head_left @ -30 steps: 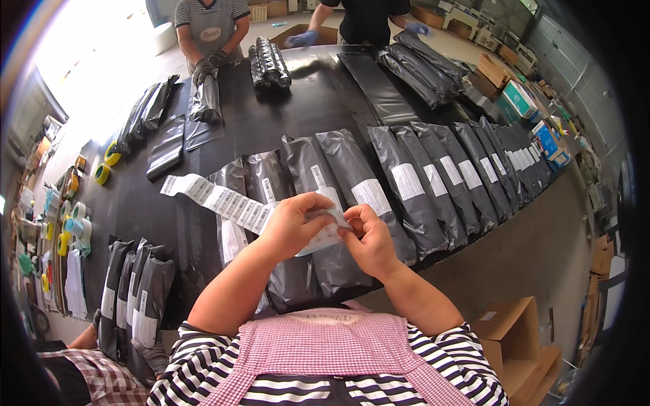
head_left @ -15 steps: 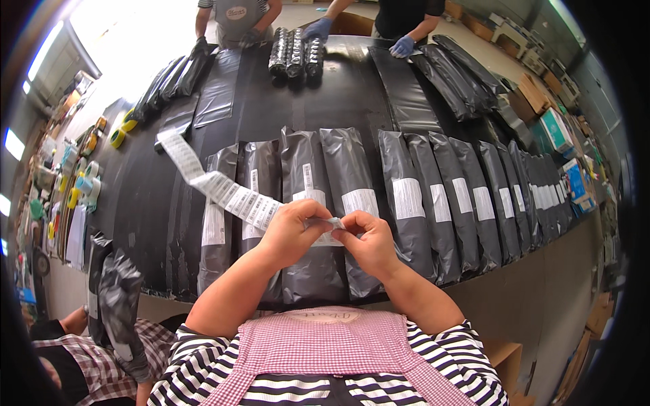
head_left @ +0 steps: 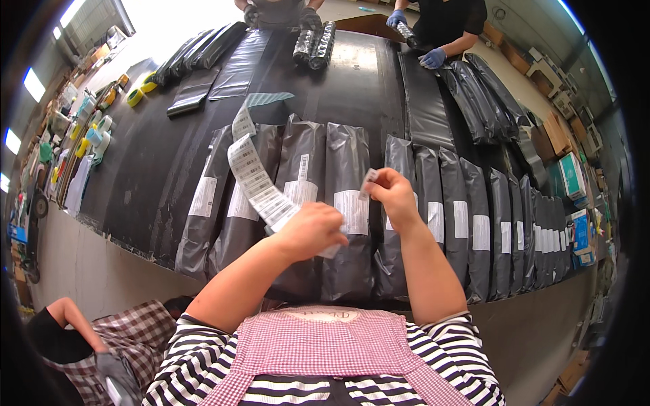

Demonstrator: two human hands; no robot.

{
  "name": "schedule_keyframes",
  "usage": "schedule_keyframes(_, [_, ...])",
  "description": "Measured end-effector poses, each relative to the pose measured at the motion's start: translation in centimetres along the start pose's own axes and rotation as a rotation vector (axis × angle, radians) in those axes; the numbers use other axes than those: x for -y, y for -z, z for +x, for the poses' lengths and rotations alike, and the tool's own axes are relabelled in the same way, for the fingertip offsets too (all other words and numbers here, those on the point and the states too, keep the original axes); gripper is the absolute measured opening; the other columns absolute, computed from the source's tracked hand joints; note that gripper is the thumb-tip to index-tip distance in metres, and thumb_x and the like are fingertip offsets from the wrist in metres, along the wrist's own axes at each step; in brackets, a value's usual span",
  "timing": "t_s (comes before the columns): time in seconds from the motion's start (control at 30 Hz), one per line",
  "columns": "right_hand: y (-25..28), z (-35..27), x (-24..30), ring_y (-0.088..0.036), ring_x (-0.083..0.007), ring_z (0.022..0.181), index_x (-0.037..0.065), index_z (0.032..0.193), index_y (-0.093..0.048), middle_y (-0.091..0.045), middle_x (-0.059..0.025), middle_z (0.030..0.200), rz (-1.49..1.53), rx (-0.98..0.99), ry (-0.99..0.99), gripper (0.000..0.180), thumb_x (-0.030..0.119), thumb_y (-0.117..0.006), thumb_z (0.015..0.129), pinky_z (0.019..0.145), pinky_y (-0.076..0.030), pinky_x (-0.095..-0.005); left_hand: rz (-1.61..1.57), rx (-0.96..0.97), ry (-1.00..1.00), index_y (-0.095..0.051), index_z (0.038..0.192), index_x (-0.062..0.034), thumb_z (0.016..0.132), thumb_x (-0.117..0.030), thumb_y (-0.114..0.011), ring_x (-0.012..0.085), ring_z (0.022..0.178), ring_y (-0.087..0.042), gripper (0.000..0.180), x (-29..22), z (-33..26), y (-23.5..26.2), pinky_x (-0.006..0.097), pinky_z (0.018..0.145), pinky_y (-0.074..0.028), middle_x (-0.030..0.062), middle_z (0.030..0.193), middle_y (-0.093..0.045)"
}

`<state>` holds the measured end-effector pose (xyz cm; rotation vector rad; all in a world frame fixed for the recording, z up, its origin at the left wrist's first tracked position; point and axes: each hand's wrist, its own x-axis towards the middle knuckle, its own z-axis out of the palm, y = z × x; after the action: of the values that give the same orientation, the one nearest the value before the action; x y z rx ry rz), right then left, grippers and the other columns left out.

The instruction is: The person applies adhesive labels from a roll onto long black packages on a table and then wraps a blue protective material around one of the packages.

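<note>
My left hand (head_left: 308, 230) is closed on a long strip of white barcode labels (head_left: 257, 184), which curls up and away to a greenish end. Between the thumb and finger of my right hand (head_left: 396, 196) is a small white label (head_left: 367, 180), separate from the strip. Both hands are above a row of grey plastic mailer packages (head_left: 349, 152) lying side by side along the near table edge. Most of them bear a large white label. A small barcode sticker (head_left: 303, 168) shows on the package beyond my left hand.
Across the black table (head_left: 162, 152), gloved people handle bubble-wrapped rolls (head_left: 315, 49). More dark packages lie in stacks at far left (head_left: 203, 49) and far right (head_left: 484, 101). Yellow tape rolls (head_left: 135, 97) sit at the left edge. Another person (head_left: 125, 331) is close at lower left.
My hands have come apart: the right moved up and right with a small label, the left kept the strip. The view shifted. The person at lower left lowered a grey package.
</note>
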<state>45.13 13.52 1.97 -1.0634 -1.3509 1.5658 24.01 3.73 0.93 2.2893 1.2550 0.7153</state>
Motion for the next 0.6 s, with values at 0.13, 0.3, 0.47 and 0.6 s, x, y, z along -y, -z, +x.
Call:
schedule_keyframes(0.13, [1.5,4.5,-3.0,-0.064,-0.0123,0.085,0.000,0.103,-0.065,-0.069,-0.0058,0.096,-0.010,0.128,-0.084,0.023,0.004,-0.075,0.083,0.076,-0.053,-0.0278,0.076,0.233,-0.172,-0.067,0.088,-0.0034,0.090,-0.032,-0.070,0.0271,0.145,-0.039,0.029,-0.9,1.0,-3.6,0.046,0.118,-0.032,0.0061,0.143,-0.059])
schedule_keyframes(0.3, [1.1,6.5,-5.2,-0.066,-0.0144,0.085,-0.002,0.102,-0.067,-0.071,-0.0068,0.095,-0.194,0.106,-0.039,0.024,0.006,-0.076,0.081,0.075,-0.054,-0.0303,0.070,0.213,-0.132,-0.067,0.085,-0.0042,0.089,-0.031,-0.071,0.0269,0.145,-0.039,0.028,-1.0,0.8,-3.9,0.045,0.119,-0.030,0.0048,0.141,-0.060])
schedule_keyframes(0.47, [0.8,6.5,-5.9,-0.067,-0.0145,0.083,-0.002,0.101,-0.067,-0.073,-0.0077,0.093,-0.295,0.067,0.017,0.023,0.007,-0.075,0.081,0.074,-0.055,-0.0308,0.027,0.211,-0.112,-0.064,0.081,-0.0046,0.089,-0.030,-0.071,0.0276,0.146,-0.037,0.027,-0.8,0.7,-4.0,0.047,0.120,-0.029,0.0045,0.141,-0.060])
schedule_keyframes(0.6, [0.7,6.1,-6.0,-0.068,-0.0146,0.084,-0.001,0.100,-0.066,-0.074,-0.0077,0.093,-0.382,0.031,0.085,0.023,0.006,-0.075,0.080,0.075,-0.055,-0.0307,0.002,0.218,-0.103,-0.064,0.080,-0.0045,0.090,-0.030,-0.071,0.0286,0.146,-0.037,0.028,-0.8,0.8,-3.9,0.049,0.119,-0.029,0.0049,0.141,-0.060])
